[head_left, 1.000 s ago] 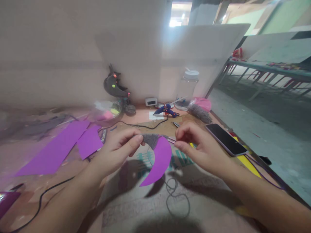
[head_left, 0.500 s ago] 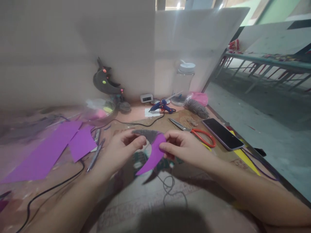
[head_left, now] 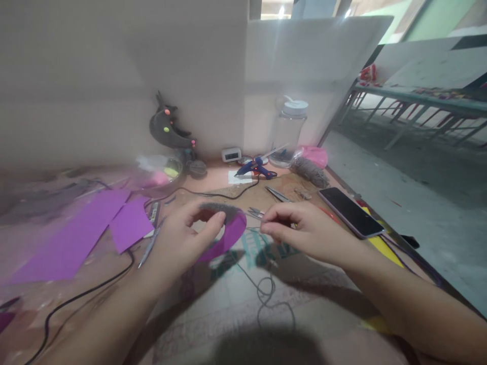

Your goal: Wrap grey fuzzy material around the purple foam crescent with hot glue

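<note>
My left hand (head_left: pixel 192 230) is closed on a curved piece: a purple foam-like crescent (head_left: pixel 234 230) with a grey fuzzy crescent (head_left: pixel 218 207) along its upper edge. To the right of it, apart from the piece, my right hand (head_left: pixel 291 225) is pinched; anything between its fingertips is too small to make out. Just beyond those fingertips shows a small pair of metal blades (head_left: pixel 255 213), and I cannot tell whether the hand touches them. A loose grey thread (head_left: pixel 266 289) curls on the cardboard below. Scissors (head_left: pixel 277 193) lie behind my right hand, their orange handles mostly hidden.
A blue glue gun (head_left: pixel 254 167) rests at the back, its black cord running left. Purple sheets (head_left: pixel 76 238) and a pen (head_left: pixel 151 243) lie left. A phone (head_left: pixel 350 210), grey yarn (head_left: pixel 310 171) and a clear bottle (head_left: pixel 289 129) stand or lie right. A pinned grey crescent (head_left: pixel 167 126) is behind.
My right hand has let go of the purple crescent and moved slightly right. The crescent has tilted in my left hand, its tip swinging left. The small metal blades have come into sight.
</note>
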A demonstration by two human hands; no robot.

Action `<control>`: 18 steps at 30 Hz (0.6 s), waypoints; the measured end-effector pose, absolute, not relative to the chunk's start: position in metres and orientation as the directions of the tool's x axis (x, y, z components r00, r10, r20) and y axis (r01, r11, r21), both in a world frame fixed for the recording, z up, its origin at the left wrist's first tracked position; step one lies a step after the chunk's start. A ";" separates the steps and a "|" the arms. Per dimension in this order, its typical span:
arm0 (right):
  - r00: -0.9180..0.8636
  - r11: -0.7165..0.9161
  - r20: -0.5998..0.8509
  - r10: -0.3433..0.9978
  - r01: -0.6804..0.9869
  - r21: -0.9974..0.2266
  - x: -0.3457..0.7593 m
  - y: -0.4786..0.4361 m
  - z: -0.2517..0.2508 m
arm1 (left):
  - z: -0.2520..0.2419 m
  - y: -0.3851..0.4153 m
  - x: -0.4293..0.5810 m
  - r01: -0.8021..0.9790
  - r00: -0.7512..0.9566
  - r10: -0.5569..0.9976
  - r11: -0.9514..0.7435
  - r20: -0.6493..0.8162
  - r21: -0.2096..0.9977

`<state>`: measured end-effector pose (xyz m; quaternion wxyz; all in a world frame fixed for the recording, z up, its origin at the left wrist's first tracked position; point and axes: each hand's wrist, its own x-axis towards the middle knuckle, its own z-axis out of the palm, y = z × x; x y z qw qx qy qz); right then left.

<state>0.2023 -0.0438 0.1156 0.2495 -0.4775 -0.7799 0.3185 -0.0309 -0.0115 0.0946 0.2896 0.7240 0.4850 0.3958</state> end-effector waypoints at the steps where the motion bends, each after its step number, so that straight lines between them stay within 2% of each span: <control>1: -0.477 0.385 0.075 0.875 0.595 -0.705 0.202 -0.047 0.118 | 0.096 -0.012 -0.031 0.478 0.196 0.930 -0.368 0.311 0.798; 3: -0.573 0.474 0.033 0.819 0.642 -0.602 0.204 -0.052 0.121 | 0.098 -0.013 -0.032 0.453 0.141 0.932 -0.361 0.334 0.815; 5: -0.565 0.498 -0.005 0.825 0.731 -0.467 0.211 -0.048 0.122 | 0.103 -0.015 -0.032 0.391 0.074 0.940 -0.334 0.333 0.858; 8: -0.396 0.376 -0.001 0.918 0.874 -0.309 0.234 -0.028 0.118 | 0.114 -0.018 -0.034 0.294 -0.008 0.951 -0.294 0.310 0.909; 10: -0.279 0.279 0.037 0.960 0.927 -0.252 0.253 -0.011 0.113 | 0.121 -0.019 -0.036 0.263 -0.060 0.942 -0.305 0.331 0.915; 13: -0.156 0.154 0.017 0.988 0.941 -0.303 0.273 0.009 0.105 | 0.129 -0.021 -0.040 0.265 -0.128 0.919 -0.332 0.374 0.906; 18: -0.097 0.098 0.029 0.995 0.864 -0.494 0.276 0.038 0.091 | 0.137 -0.025 -0.045 0.272 -0.178 0.894 -0.356 0.410 0.894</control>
